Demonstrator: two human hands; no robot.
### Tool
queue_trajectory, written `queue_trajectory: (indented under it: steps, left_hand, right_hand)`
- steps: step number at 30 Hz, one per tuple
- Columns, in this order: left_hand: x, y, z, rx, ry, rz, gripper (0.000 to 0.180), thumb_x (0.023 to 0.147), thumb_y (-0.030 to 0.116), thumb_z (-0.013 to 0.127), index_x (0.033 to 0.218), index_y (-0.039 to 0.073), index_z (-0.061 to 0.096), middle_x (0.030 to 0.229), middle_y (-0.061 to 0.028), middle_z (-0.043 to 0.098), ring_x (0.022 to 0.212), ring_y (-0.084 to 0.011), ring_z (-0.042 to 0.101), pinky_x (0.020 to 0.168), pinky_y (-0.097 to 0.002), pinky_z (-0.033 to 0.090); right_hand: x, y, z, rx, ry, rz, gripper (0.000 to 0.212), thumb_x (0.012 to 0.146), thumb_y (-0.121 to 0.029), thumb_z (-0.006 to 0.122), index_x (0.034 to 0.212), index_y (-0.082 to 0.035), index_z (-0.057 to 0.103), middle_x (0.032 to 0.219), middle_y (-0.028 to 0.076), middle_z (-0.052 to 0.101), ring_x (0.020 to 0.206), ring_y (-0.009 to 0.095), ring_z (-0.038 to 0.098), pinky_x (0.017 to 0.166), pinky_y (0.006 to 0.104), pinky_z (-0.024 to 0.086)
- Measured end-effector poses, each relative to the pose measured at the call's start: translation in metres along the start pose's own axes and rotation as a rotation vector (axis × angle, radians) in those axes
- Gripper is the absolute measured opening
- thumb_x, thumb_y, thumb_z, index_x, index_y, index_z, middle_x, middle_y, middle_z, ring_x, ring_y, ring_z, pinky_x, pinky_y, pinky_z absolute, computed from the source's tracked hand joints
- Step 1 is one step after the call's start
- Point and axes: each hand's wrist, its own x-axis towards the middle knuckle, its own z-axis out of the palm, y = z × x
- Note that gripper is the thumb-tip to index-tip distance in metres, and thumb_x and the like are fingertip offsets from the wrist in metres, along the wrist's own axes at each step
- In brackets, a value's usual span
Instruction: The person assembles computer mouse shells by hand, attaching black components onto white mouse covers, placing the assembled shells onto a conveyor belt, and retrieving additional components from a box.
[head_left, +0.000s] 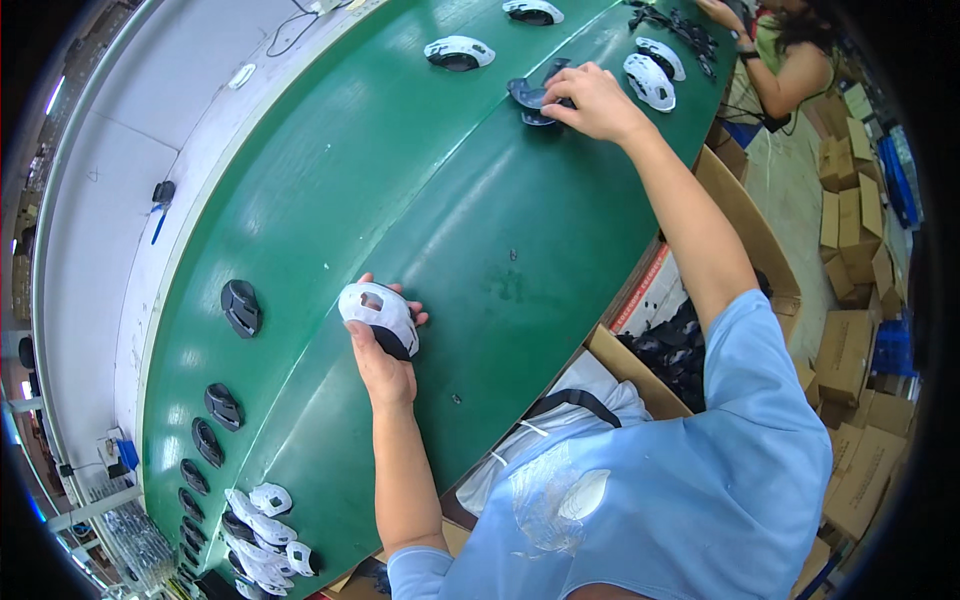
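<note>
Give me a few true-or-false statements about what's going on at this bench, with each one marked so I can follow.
1. The left hand holds a white shell with an opening in it. True.
2. The right hand is on that same shell. False: it is farther off, at dark curved parts.
3. The work surface is red. False: it is green.
4. Several white shells lie clustered at the picture's lower left. True.
5. The cardboard boxes are stacked on the work surface. False: they are beyond it, at the picture's right.
6. Another person is partly visible at the upper right. True.
</note>
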Motion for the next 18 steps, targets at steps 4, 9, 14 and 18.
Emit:
queue_trajectory:
  steps: [4, 9, 14, 18]
  left_hand:
    - [0.002, -0.001, -0.009, -0.061, -0.035, -0.018, 0.087, 0.096, 0.071, 0.044, 0.150, 0.004, 0.033, 0.122, -0.0145, 0.059, 0.096, -0.0281, 0.066, 0.083, -0.0420, 0.057]
    - [0.007, 0.003, -0.006, 0.015, -0.190, 0.068, 0.100, 0.090, 0.077, 0.049, 0.150, 0.000, 0.031, 0.127, -0.0154, 0.056, 0.100, -0.0280, 0.066, 0.087, -0.0422, 0.057]
    - [-0.011, -0.008, 0.016, -0.002, -0.184, 0.112, 0.104, 0.086, 0.080, 0.051, 0.151, 0.001, 0.030, 0.132, -0.0125, 0.055, 0.117, -0.0252, 0.061, 0.101, -0.0406, 0.050]
    - [-0.028, -0.009, 0.020, -0.099, -0.087, 0.132, 0.101, 0.087, 0.083, 0.046, 0.152, 0.008, 0.030, 0.135, -0.0100, 0.053, 0.126, -0.0224, 0.054, 0.106, -0.0394, 0.044]
  right_hand:
    - [0.004, 0.003, -0.018, 0.134, 0.192, -0.155, 0.023, 0.094, -0.028, 0.066, 0.100, -0.006, 0.071, 0.105, 0.011, 0.070, 0.107, 0.031, 0.062, 0.093, 0.0417, 0.047]
    - [-0.035, -0.080, -0.065, 1.169, -0.140, -0.040, 0.022, 0.103, -0.022, 0.050, 0.107, -0.002, 0.058, 0.094, 0.003, 0.055, 0.093, 0.010, 0.055, 0.082, 0.0293, 0.044]
    - [-0.057, -0.223, -0.034, 1.483, -0.561, -0.015, 0.025, 0.103, -0.019, 0.050, 0.112, 0.001, 0.063, 0.093, 0.013, 0.065, 0.090, 0.027, 0.060, 0.085, 0.0367, 0.047]
    - [-0.069, -0.283, 0.002, 1.247, 0.225, 0.057, 0.020, 0.093, -0.015, 0.065, 0.108, -0.002, 0.069, 0.105, 0.014, 0.069, 0.090, 0.029, 0.063, 0.083, 0.0347, 0.050]
